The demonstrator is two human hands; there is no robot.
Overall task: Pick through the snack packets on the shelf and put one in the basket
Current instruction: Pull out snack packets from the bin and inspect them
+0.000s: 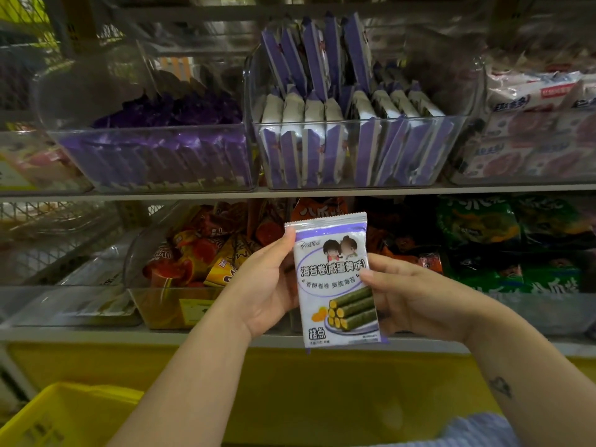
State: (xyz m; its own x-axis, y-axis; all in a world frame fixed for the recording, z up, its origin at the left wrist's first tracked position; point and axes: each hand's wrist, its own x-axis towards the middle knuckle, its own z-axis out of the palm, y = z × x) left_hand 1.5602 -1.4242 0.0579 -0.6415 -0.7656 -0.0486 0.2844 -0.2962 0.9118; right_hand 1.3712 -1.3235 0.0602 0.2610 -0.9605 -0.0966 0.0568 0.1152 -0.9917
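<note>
A white and purple seaweed-roll snack packet [335, 282] is held upright in front of the lower shelf, its printed face towards me. My left hand [267, 285] grips its left edge, thumb at the top corner. My right hand [409, 295] pinches its right edge near the middle. Above, a clear bin [354, 175] on the upper shelf holds several matching purple packets [322, 101] standing on end. A yellow basket [64, 414] sits at the bottom left, below my left forearm.
A second clear bin [151, 156] with purple packets stands to the left on the upper shelf, pink and white packs [532, 124] to the right. The lower shelf holds orange packets [200, 253] and green bags [516, 246]. A yellow panel [322, 382] runs below.
</note>
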